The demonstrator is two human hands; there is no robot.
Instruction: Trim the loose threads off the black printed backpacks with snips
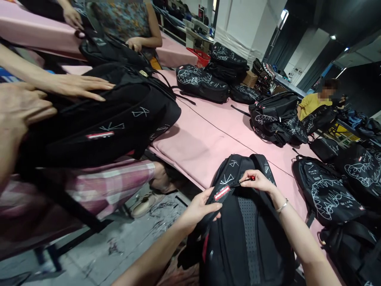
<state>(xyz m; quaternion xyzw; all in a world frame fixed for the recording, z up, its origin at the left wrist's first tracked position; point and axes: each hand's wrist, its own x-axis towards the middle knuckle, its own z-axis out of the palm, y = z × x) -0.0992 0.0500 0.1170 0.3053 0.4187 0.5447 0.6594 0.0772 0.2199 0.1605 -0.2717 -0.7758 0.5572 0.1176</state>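
Observation:
A black backpack (269, 222) with its padded back panel toward me leans at the edge of the pink table. White line drawings and a red-and-white label (222, 193) mark its shoulder strap. My left hand (202, 208) is closed around that strap, thumb on top just below the label. Just right of the label, my right hand (257, 182) pinches a small black-and-red tool (252, 178), its dark tip pointing at the strap's edge. The tool's exact kind is too small to make out.
The pink table (202, 139) carries several black backpacks, including a patterned one (326, 190) at right. Close on my left, a co-worker's hands (77, 85) rest on another black backpack (133, 107). More people are further off. Below lies the grey floor (119, 246).

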